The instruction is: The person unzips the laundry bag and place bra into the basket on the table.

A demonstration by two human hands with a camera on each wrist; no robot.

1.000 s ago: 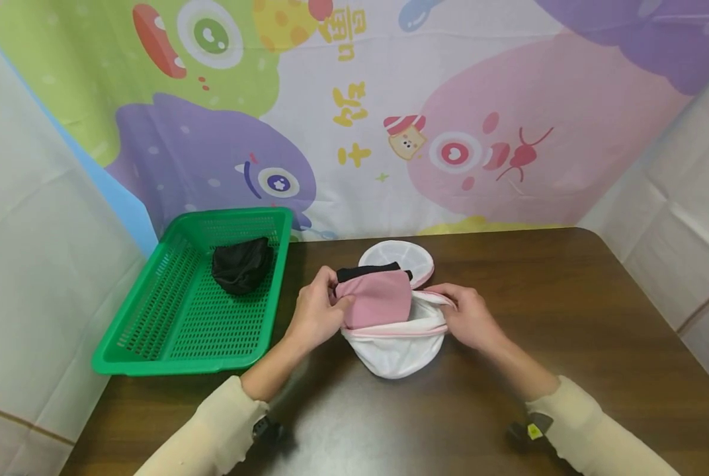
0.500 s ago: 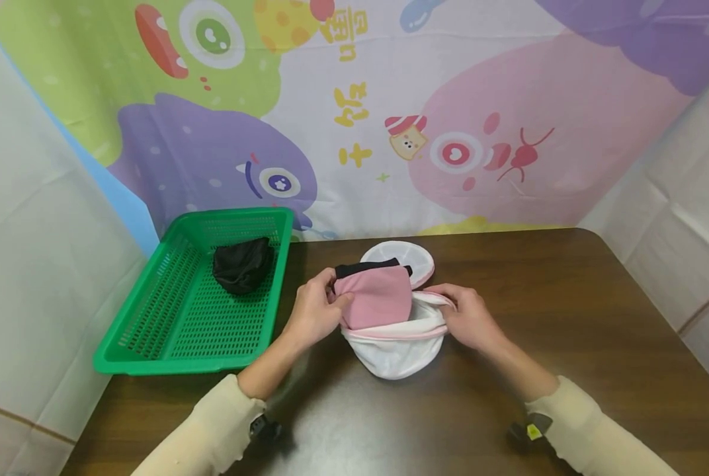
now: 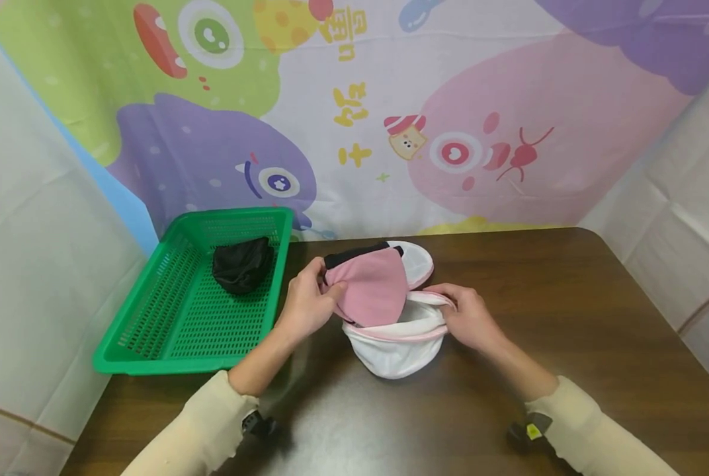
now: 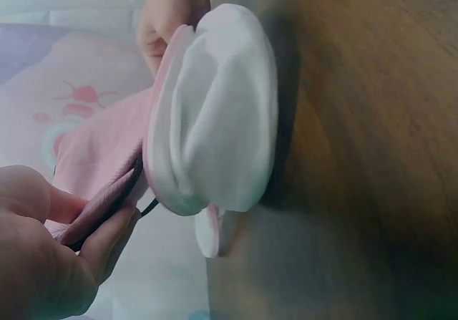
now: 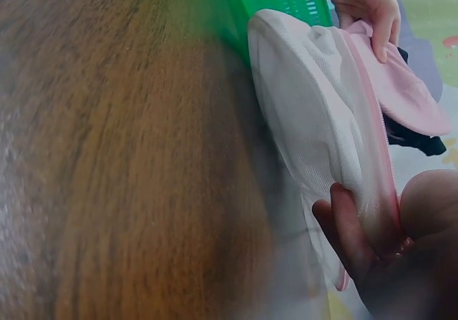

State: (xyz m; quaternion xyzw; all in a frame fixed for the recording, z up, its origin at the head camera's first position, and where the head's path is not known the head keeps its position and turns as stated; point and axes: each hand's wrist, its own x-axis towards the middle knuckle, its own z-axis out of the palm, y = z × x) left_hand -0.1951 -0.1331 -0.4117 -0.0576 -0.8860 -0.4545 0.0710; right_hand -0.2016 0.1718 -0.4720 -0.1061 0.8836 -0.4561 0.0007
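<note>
My left hand [image 3: 308, 303] pinches the left side of a pink cloth piece [image 3: 371, 284] with a black band along its far edge; what garment it is, I cannot tell. The cloth's near edge lies at the mouth of a white laundry bag [image 3: 397, 354] with a pink zip edge. My right hand [image 3: 475, 318] pinches the bag's rim on the right and holds the mouth apart. In the left wrist view, black trim [image 4: 129, 184] runs along the cloth's near edge. The right wrist view shows my thumb and fingers on either side of the zip edge [image 5: 379, 148].
On the left stands a green basket [image 3: 265, 317] with a crumpled black cloth [image 3: 243, 266] inside. A round white lid-like piece [image 3: 418, 261] with a pink edge lies behind the bag, partly covered by the cloth. A printed curtain [image 3: 354, 192] hangs along the table's [image 3: 539, 264] back edge.
My left hand has moved slightly left and away from me, drawing the pink cloth up and tilting it, with more of it out of the bag. The right hand stays at the rim.
</note>
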